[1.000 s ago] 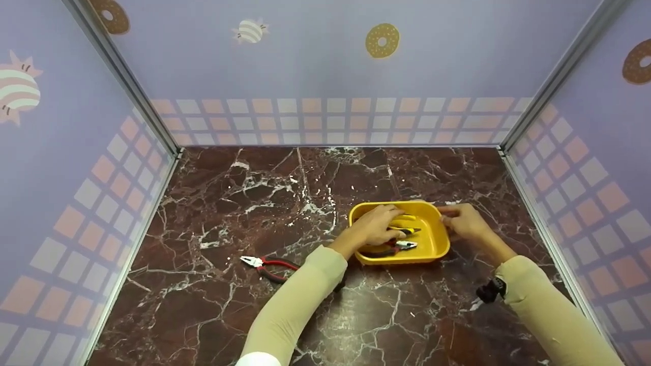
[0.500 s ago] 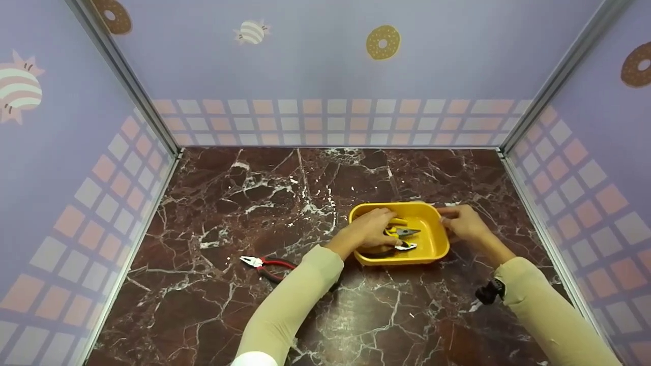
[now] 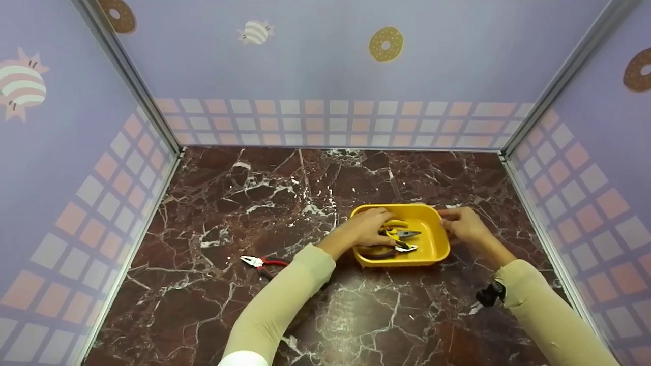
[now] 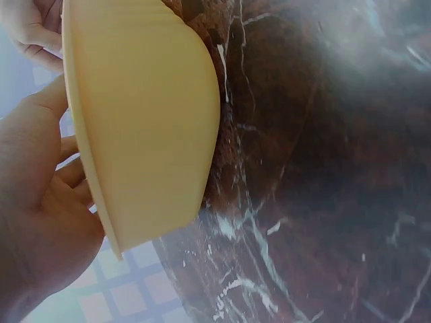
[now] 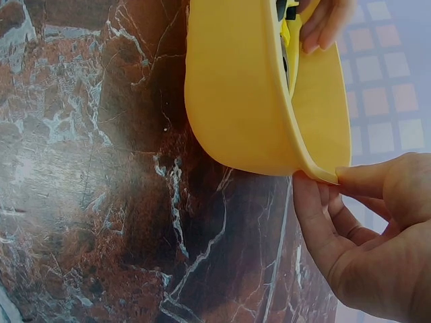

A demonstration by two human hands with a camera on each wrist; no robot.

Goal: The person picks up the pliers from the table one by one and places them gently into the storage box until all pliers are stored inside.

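A yellow plastic box [image 3: 431,231] stands on the dark marbled surface, right of middle in the head view. My right hand [image 3: 464,223] pinches its right rim, thumb inside and fingers beneath, as the right wrist view shows. My left hand [image 3: 367,227] reaches over the left rim, its fingers loosely spread around the yellow handles of needle-nose pliers [image 3: 408,234]. Those pliers lie in the box with the tip pointing right. In front of them lies another pair of pliers [image 3: 406,248] with a bright head, its handles partly hidden under the left hand.
Red-and-black pliers [image 3: 253,261] lie on the marbled surface [image 3: 213,300] left of the box, their handles partly behind the left sleeve [image 3: 285,300]. Patterned panels [image 3: 325,61] enclose the back and both sides. White specks dot the surface behind the box.
The needle-nose pliers have turned and settled in the box, more of them now showing. My left hand has drawn slightly back to the left. The right hand keeps its place on the rim.
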